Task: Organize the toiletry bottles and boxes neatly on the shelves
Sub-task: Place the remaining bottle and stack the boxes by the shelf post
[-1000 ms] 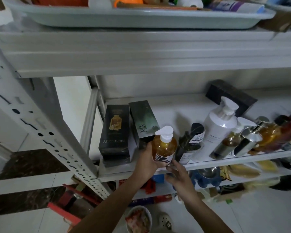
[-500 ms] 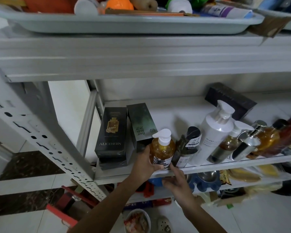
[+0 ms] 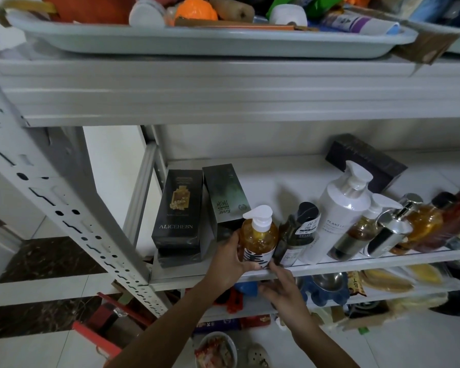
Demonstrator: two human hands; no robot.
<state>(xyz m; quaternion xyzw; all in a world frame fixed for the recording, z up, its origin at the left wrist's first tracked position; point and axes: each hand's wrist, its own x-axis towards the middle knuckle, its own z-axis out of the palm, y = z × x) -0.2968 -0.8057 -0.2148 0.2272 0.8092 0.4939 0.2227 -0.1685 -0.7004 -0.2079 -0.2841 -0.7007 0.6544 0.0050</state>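
Grey shelves (image 3: 223, 102) are filling the view, with a tray (image 3: 197, 41) sitting up top. Lower down, the amber bottle (image 3: 259, 235) is standing upright at the front edge, pump on top, between the green box (image 3: 225, 192) and a dark bottle (image 3: 295, 235). The left hand (image 3: 227, 258) is wrapping its fingers around the bottle's left side. The right hand (image 3: 282, 286) is waiting just below, fingers loose and holding nothing, one fingertip touching the shelf lip (image 3: 356, 266) by the bottle's base. With the left hand nearer, it is likely doing the next push, sliding the bottle back into the row.
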